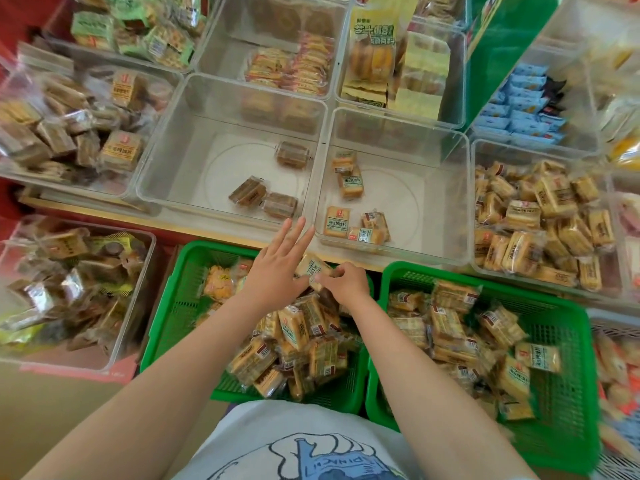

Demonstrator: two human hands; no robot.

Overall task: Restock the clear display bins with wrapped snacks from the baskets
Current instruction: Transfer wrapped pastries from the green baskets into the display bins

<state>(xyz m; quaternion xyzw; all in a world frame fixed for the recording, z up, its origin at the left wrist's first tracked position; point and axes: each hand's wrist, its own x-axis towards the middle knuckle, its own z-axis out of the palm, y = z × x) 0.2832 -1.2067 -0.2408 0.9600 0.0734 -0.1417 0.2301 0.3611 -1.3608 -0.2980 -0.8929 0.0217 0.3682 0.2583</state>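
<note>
Bench (207,225): pale wood edge runs 9 to 3 o'clock across mid-frame. Directly on it, clear bins edge to edge: centre bin (162,188) holds three brown packs, right-centre bin (460,202) five yellow packs, 3 o'clock bin (485,271) heaped full, 9 o'clock bin (149,109) heaped brown packs. More bins (221,46) at 12 o'clock.

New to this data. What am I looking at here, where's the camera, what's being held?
There is no robot: a person works bare-handed, filmed by one head-worn camera looking down. Below are two green baskets of wrapped snacks; above them sit clear display bins, two nearly empty, the others fuller. The left hand is open, fingers stretched toward the bins. The right hand pinches a yellow wrapped snack above the left basket.
</note>
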